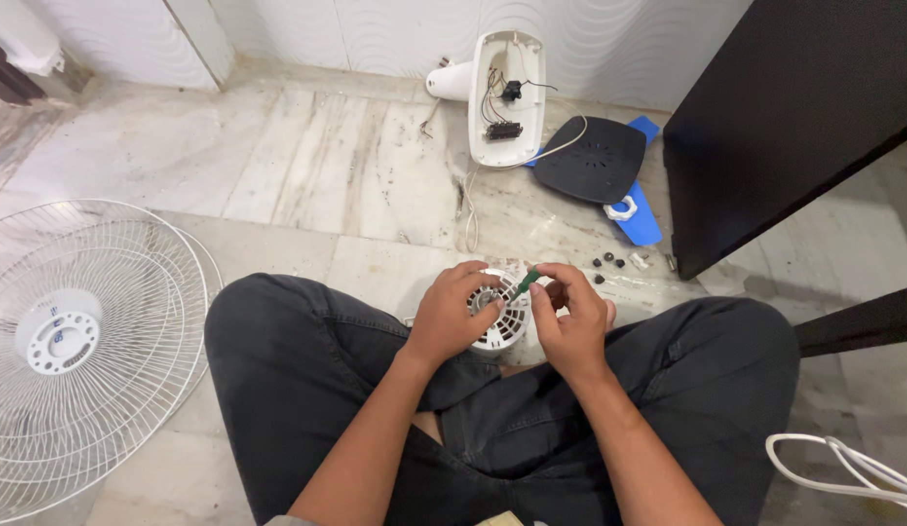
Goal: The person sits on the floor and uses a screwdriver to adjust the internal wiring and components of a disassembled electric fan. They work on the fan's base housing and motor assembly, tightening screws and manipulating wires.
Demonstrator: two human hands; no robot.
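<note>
I sit cross-legged on a marble floor. My left hand (452,314) grips a round white vented fan motor housing (504,318) resting between my knees. My right hand (570,319) holds a green-handled screwdriver (527,281) with its tip against the housing. Both hands touch the housing from either side. The lower part of the housing is hidden behind my fingers.
A white wire fan guard (78,341) lies at my left. An opened white fan base (507,93) with wiring, a black plate (592,158) and a blue blade (641,220) lie ahead. Small black screws (609,260) sit nearby. Dark furniture (785,117) stands right; white cable (843,468) coils lower right.
</note>
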